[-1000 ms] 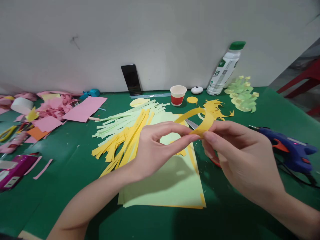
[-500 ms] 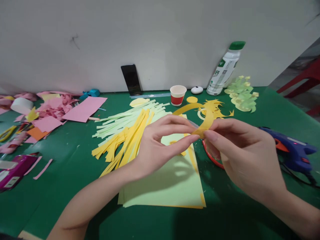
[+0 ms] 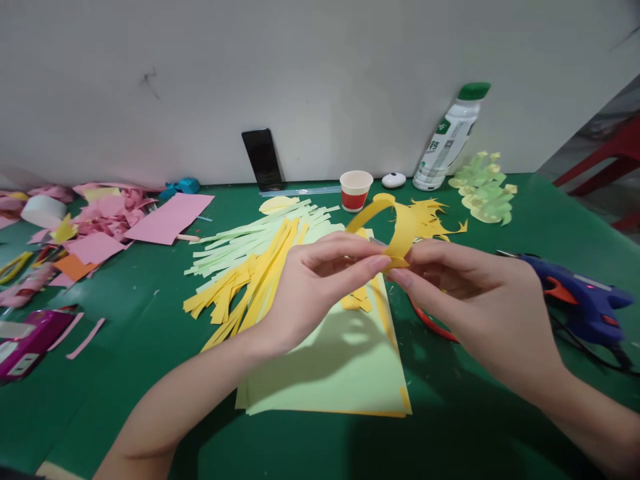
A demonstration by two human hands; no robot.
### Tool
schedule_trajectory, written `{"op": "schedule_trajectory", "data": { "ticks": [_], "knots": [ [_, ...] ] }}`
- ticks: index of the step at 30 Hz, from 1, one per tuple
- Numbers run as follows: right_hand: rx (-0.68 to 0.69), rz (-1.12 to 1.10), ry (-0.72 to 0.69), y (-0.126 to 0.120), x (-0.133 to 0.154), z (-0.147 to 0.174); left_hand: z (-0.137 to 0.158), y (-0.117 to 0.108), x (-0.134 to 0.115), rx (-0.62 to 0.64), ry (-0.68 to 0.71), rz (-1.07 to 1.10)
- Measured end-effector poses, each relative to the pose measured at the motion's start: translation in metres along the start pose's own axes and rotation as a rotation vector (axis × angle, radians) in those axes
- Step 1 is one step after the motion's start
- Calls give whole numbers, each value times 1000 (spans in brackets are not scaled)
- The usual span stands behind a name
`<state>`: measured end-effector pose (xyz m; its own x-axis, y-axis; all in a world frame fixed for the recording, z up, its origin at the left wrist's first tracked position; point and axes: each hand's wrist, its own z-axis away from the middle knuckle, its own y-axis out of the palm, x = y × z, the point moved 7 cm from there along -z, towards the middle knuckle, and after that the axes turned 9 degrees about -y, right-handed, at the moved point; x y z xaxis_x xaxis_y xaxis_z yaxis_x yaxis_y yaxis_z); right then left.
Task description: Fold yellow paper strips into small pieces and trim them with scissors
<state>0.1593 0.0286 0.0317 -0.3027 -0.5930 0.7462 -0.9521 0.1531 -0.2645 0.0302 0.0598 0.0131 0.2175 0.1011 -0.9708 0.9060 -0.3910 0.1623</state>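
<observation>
A yellow paper strip [image 3: 404, 227] arches in a loop above my fingertips. My left hand [image 3: 320, 280] pinches its folded end between thumb and fingers. Close beside it, my right hand [image 3: 480, 300] grips the same end from the right. Beneath both hands lies a stack of light green paper sheets [image 3: 320, 373], with small yellow paper pieces [image 3: 356, 300] on it. Yellow paper strips [image 3: 270, 280] and pale green strips [image 3: 220, 247] are fanned out left of my left hand. Red-handled scissors [image 3: 433, 327] are partly hidden behind my right hand.
A blue glue gun [image 3: 585, 300] lies at the right. Along the wall stand a phone [image 3: 263, 160], a paper cup [image 3: 356, 191] and a leaning bottle [image 3: 447, 143]. Pink paper scraps [image 3: 117, 213] and a purple tool [image 3: 35, 340] occupy the left. Spiky yellow cutouts [image 3: 433, 217] lie behind my hands.
Both hands have shifted slightly left with the yellow strip, and its loop has turned a little. More of the glue gun's nozzle shows, and less of the scissors' handle.
</observation>
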Motion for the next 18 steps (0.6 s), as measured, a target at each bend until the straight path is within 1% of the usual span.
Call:
{"op": "schedule_trajectory", "data": {
  "ticks": [3, 5, 7, 10, 12, 14, 18],
  "knots": [
    [8, 1, 48, 0, -2, 1, -1, 2, 0, 20, -6, 24],
    [22, -6, 65, 0, -2, 1, -1, 1, 1, 5, -30, 33],
    [56, -15, 50, 2, -2, 1, -1, 0, 1, -17, -48, 29],
    [156, 5, 2, 8, 0, 0, -1, 1, 1, -17, -48, -4],
    [197, 33, -27, 11, 2, 0, -1, 2, 2, 3, -52, 2],
    [193, 57, -35, 11, 2, 0, -1, 4, 3, 38, -63, 40],
    [202, 45, 24, 10, 0, 1, -1, 9, 6, 98, -119, 81]
  ]
}}
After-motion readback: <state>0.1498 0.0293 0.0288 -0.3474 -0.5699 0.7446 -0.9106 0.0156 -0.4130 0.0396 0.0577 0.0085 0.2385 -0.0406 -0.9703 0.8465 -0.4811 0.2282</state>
